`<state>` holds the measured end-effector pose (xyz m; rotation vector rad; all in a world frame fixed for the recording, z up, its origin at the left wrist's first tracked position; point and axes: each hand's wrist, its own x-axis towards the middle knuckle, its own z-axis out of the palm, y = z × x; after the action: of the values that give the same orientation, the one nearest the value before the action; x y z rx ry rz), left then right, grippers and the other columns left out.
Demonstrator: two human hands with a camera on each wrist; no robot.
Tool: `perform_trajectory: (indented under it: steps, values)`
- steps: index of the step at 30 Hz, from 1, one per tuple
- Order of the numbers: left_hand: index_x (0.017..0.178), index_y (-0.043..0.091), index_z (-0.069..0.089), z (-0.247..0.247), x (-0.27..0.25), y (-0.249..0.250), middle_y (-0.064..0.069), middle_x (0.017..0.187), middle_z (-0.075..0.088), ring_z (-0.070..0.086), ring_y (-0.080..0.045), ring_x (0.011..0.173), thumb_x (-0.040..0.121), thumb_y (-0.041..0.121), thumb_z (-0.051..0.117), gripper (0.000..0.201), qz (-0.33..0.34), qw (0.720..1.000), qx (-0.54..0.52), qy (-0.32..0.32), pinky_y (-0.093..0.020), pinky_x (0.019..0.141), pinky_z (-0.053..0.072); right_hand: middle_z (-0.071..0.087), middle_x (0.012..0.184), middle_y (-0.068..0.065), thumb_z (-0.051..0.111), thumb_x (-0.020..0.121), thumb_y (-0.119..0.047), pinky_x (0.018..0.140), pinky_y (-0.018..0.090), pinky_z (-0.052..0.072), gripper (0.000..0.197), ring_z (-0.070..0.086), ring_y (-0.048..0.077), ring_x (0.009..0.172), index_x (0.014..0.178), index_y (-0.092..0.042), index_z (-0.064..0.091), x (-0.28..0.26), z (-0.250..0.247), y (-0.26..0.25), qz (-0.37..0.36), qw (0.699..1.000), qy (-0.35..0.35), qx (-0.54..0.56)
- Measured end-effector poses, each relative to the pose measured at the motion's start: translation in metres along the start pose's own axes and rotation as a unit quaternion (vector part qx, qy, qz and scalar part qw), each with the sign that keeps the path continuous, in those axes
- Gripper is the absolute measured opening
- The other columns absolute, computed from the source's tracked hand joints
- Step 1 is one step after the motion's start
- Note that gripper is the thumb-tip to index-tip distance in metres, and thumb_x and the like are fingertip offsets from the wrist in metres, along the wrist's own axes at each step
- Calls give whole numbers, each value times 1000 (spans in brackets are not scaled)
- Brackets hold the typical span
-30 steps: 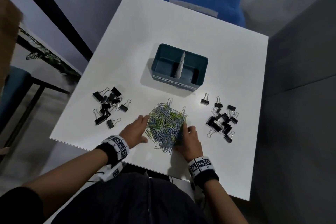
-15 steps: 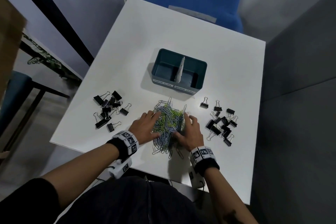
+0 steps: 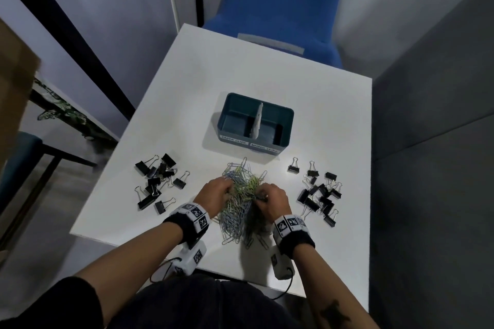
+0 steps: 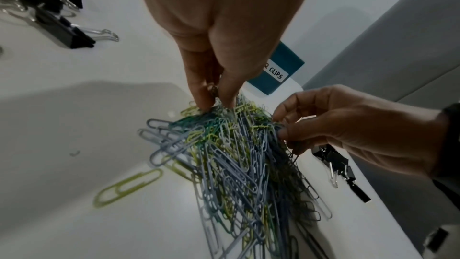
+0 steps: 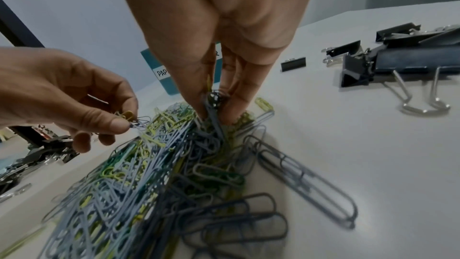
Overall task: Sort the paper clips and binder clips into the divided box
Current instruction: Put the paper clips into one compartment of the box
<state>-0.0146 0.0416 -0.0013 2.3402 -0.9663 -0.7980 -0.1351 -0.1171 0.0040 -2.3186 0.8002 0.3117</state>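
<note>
— What have your hands got hold of?

— Both are in the paper clips (image 3: 242, 203), the blue, green and yellow heap in front of me on the white table (image 3: 334, 120). My left hand (image 3: 213, 196) has its fingers curled down into the left side of the heap, thumb and fingertips (image 4: 225, 94) pinched on a bunch of clips. My right hand (image 3: 272, 201) does the same on the right side, fingertips (image 5: 234, 105) closed on a tuft of blue and yellow wire. The top of the heap hangs from my fingers, and the lower clips trail onto the table toward my body.

— And the box?

— The divided box (image 3: 287, 125) stands straight beyond the heap, teal, with a pale divider (image 3: 257, 121) upright down its middle. I see nothing inside either half. Two white labels sit on its near wall; from my left wrist I can read "CLIPS" on one.

— Anything in the way?

— Nothing lies between the heap and the box. The binder clips are off to the sides: one black group on my left (image 3: 157, 184), another on my right (image 3: 318, 195), both apart from the paper clips. A blue chair (image 3: 278, 8) stands past the far edge of the table.
</note>
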Motion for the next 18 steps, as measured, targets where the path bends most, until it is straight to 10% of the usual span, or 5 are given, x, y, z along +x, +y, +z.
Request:
perform_trajectory:
  steps: [6,18]
  values:
    - [79,15,63,-38,-4,20,6,79,59,55,-7,69,82,7,71,12,61,996,-47,36,-19,64,42,73,83,-1,71,77,-3,75,31,56,18,64,14,73,79,-19,76,-10,-23,1,-19,999,30,10]
    - [94,19,66,-131,88,69,0,91,59,58,-19,80,82,18,73,14,53,989,-9,135,-34,72,50,75,90,0,70,79,-2,79,20,54,15,63,7,72,84,-14,77,-4,-94,-51,-112,991,76,12]
